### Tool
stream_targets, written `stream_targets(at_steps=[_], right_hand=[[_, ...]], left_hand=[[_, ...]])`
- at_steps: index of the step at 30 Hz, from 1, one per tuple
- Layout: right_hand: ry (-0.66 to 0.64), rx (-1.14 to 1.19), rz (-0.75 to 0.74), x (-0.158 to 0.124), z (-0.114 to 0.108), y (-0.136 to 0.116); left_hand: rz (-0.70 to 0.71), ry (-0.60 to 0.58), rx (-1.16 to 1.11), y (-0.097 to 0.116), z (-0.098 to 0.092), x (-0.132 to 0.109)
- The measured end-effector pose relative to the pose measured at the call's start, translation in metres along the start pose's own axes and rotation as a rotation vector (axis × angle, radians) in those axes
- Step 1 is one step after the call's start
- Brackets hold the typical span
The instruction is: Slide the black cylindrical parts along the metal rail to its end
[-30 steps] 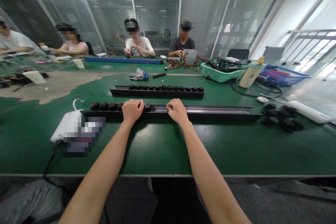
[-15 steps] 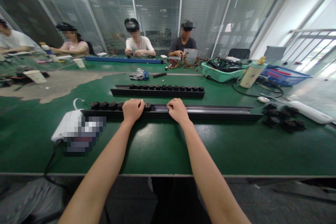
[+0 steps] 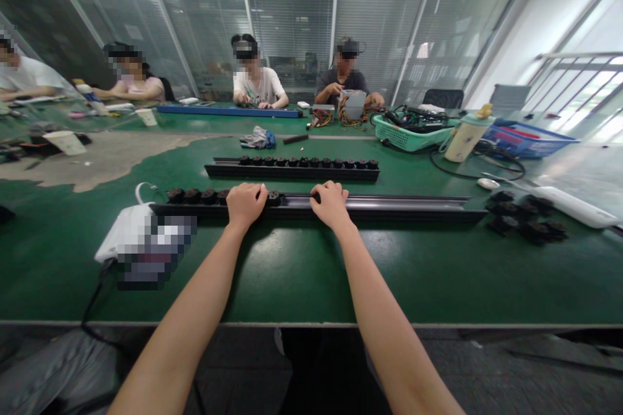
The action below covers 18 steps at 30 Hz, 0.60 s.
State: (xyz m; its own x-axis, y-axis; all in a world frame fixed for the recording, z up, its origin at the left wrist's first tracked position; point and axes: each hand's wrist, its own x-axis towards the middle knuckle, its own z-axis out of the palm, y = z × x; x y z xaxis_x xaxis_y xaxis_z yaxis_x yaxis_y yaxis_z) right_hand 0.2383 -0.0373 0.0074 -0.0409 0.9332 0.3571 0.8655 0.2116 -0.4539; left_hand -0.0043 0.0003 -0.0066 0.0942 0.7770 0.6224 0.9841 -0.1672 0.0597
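Note:
A long black rail (image 3: 403, 207) lies across the green table (image 3: 302, 272) in front of me, with several round black parts (image 3: 195, 196) seated along its left end. My left hand (image 3: 246, 203) rests curled on the rail, fingers wrapped over a black part beside the row. My right hand (image 3: 331, 203) lies on the rail a little to the right, fingers bent down over its far edge. A second black rail (image 3: 292, 171) filled with black round parts lies just behind.
A pile of loose black parts (image 3: 523, 220) sits at the right, with a white bar (image 3: 574, 207) beyond it. A white pouch (image 3: 127, 233) lies at the left. Green basket (image 3: 411, 133), bottle (image 3: 464, 138) and blue tray (image 3: 530, 139) stand further back. Several people work across the table.
My right hand's fingers have lifted and reached further over the rail's far edge. My left hand has stayed in place.

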Motion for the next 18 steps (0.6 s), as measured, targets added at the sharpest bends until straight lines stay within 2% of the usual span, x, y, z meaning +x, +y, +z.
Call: stream_targets(at_steps=[5, 18], right_hand=[[-0.008, -0.035, 0.023, -0.0004, 0.0002, 0.0006], [0.007, 0.001, -0.035, 0.0031, 0.001, 0.0026]], left_hand=[[0.006, 0.006, 0.007, -0.0001, 0.0, -0.0001], [0.002, -0.006, 0.002, 0.0009, -0.0015, -0.0001]])
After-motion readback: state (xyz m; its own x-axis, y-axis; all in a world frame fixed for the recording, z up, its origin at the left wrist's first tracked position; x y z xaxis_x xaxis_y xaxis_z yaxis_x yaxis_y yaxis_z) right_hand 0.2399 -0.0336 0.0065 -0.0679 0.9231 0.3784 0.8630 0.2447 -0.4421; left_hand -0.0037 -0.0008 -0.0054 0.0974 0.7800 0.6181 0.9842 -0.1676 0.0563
